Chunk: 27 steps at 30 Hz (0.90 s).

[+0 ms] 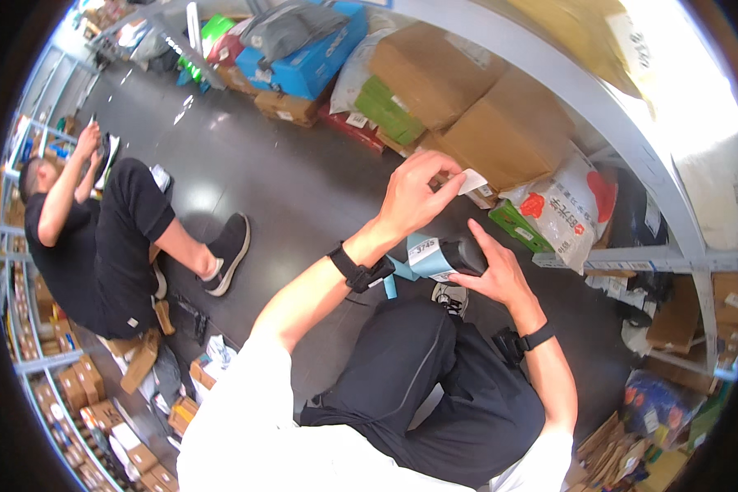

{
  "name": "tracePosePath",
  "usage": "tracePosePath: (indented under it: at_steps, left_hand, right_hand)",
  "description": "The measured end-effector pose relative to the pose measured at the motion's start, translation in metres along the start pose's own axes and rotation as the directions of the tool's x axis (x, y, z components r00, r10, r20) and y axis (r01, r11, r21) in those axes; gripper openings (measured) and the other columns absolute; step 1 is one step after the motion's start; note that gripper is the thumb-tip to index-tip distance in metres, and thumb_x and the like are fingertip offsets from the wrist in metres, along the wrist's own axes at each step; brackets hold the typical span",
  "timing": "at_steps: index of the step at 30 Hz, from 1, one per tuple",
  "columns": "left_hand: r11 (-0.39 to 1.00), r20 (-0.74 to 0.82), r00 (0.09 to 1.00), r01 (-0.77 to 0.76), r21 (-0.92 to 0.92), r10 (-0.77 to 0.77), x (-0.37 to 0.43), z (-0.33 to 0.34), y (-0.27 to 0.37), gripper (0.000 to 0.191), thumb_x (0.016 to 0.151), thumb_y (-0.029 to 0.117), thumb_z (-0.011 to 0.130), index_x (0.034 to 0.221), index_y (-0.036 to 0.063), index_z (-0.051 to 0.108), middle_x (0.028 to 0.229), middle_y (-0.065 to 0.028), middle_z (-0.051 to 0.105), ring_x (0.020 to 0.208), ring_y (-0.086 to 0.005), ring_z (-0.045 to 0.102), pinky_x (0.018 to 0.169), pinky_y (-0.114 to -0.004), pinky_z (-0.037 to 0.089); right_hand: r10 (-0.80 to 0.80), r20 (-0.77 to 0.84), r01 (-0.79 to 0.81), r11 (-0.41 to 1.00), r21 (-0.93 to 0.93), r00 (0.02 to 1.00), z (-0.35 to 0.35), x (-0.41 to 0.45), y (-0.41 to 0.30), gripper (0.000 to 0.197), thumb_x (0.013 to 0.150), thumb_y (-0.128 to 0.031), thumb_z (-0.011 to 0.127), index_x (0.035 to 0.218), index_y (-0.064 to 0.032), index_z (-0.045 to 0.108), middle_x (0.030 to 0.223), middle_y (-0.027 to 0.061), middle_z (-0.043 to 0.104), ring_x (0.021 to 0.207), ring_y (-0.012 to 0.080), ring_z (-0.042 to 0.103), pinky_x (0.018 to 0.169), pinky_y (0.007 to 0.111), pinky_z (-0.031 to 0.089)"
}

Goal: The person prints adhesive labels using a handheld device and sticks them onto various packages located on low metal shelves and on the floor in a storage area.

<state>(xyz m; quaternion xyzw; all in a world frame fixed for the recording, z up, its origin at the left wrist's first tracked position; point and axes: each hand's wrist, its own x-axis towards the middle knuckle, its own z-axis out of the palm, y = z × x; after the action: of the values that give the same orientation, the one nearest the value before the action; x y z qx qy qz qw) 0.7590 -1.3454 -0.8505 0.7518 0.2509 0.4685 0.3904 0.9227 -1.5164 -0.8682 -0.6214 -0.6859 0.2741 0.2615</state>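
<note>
Between the thumb and fingers of my left hand [419,187] is a small white paper label [472,182]. My right hand [492,264] holds a black, rounded object [467,255], perhaps a shoe, its thumb and fingers around one end. Light-blue material bearing white printed labels [424,252] wraps the other end; whether it is paper or tape I cannot tell. More light-blue strips [390,286] hang beside it, partly behind my left wrist. My left hand is above and to the left of the wrapped object, apart from it. Both wrists wear black bands.
Metal shelving [652,258] with cardboard boxes [504,129], a white plastic bag [566,203] and a green box [516,224] stands ahead and right. A co-worker [92,246] sits at the left holding a shoe [107,161]. Small boxes [184,415] lie at lower left, flattened cardboard [612,452] at lower right.
</note>
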Motion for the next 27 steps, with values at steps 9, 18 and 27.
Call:
tracePosePath:
  at_steps: [9,18,27]
  left_hand:
    - [0.997,-0.06,0.996,0.074,0.011,-0.073,-0.023,-0.032,-0.012,0.01,0.084,0.008,0.075,0.088,0.0017,0.069,0.091,-0.0065,0.07,0.079,-0.0181,0.063,0.063,-0.029,0.049]
    - [0.993,-0.087,0.994,-0.053,0.107,0.062,-0.033,-0.03,-0.016,0.011,0.079,0.005,0.077,0.084,0.0035,0.068,0.089,-0.0059,0.069,0.076,-0.0205,0.063,0.061,-0.03,0.05]
    - [0.797,0.012,0.839,-0.521,0.306,0.544,-0.05,-0.017,0.002,0.024,0.062,0.006,0.087,0.078,0.0101,0.07,0.071,0.0009,0.057,0.058,-0.0169,0.052,0.048,-0.03,0.04]
  right_hand:
    - [-0.053,-0.09,0.051,0.998,-0.025,0.995,0.011,-0.004,0.009,0.107,0.062,-0.023,0.095,0.151,-0.0079,0.037,0.128,0.0248,0.063,0.114,0.0414,0.064,0.098,0.045,0.051]
    - [0.044,-0.052,-0.041,0.997,0.069,0.998,0.008,0.0,0.001,0.1,0.064,-0.022,0.093,0.149,-0.0072,0.043,0.133,0.0226,0.061,0.118,0.0381,0.062,0.101,0.042,0.049]
    - [-0.015,-0.095,0.015,1.0,-0.003,0.995,0.013,-0.001,-0.005,0.082,0.071,-0.036,0.086,0.142,-0.0131,0.05,0.103,0.0161,0.066,0.092,0.0377,0.066,0.078,0.043,0.054]
